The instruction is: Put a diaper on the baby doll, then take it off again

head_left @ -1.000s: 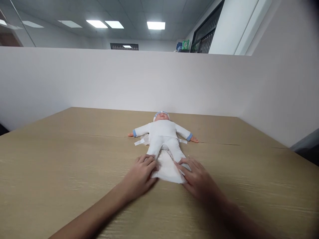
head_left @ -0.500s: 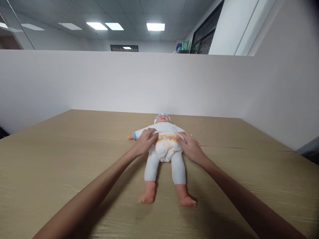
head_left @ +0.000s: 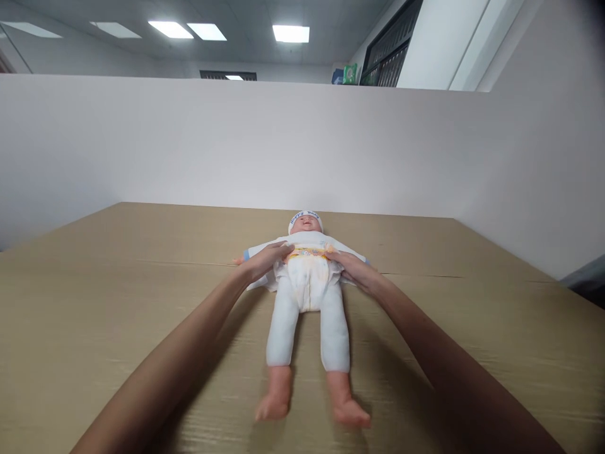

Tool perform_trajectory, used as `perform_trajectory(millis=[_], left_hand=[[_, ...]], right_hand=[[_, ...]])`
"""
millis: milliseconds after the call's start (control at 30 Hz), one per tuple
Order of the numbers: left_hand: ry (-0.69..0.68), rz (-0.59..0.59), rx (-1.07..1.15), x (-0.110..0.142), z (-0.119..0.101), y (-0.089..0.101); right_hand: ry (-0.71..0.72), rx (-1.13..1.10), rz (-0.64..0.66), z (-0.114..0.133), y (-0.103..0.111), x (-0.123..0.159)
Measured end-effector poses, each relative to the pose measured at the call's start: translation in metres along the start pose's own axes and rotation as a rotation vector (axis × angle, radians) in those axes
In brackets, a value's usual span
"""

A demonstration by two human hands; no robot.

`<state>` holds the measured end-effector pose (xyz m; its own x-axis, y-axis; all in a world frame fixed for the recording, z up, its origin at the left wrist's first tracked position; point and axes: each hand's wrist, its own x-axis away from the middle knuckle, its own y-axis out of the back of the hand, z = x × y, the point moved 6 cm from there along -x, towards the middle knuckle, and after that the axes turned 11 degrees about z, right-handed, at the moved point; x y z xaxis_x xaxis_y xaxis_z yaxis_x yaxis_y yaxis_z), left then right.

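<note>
A baby doll (head_left: 308, 238) lies on its back with its feet toward me, in a white top, white leggings and a lettered white headband. Around its hips is a white diaper (head_left: 307, 277) with a printed orange-yellow waistband. My left hand (head_left: 267, 260) is closed on the waistband's left end, its fingertips at the doll's belly. At the other end my right hand (head_left: 354, 268) grips the band, thumb and fingers partly hidden. Loose white diaper material spreads out beneath both hands at the doll's sides. The doll's bare feet point outward.
The doll rests on a broad brown tabletop (head_left: 142, 328) with a seam running across it. A white partition wall (head_left: 227, 145) rises behind the table, and another wall (head_left: 534, 164) stands on the right. A dark object (head_left: 586, 284) shows at the right edge.
Both hands have shifted slightly left and their fingers now lie flatter at the waistband's ends. The diaper front looks flatter and smoother, and side material now shows spread out. The camera view has tilted down.
</note>
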<state>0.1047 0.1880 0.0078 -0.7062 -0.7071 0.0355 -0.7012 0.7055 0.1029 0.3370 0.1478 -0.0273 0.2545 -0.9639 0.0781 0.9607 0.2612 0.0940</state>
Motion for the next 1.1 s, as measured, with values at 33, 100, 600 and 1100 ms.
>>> perform_trajectory(millis=[33,100,600,1100], left_hand=[[0.020,0.045,0.038,0.009,0.000,-0.005],[0.063,0.147,0.109,0.029,-0.001,-0.018],[-0.138,-0.341,-0.690,0.078,-0.059,-0.030],[-0.204,-0.142,-1.258,0.027,-0.053,-0.130]], right_hand=[[-0.011,-0.016,0.025,-0.001,-0.004,0.010],[-0.042,-0.058,0.094,-0.003,-0.014,0.030],[0.175,0.577,-0.424,-0.022,0.020,0.114],[0.049,0.731,-0.373,-0.058,0.027,0.121]])
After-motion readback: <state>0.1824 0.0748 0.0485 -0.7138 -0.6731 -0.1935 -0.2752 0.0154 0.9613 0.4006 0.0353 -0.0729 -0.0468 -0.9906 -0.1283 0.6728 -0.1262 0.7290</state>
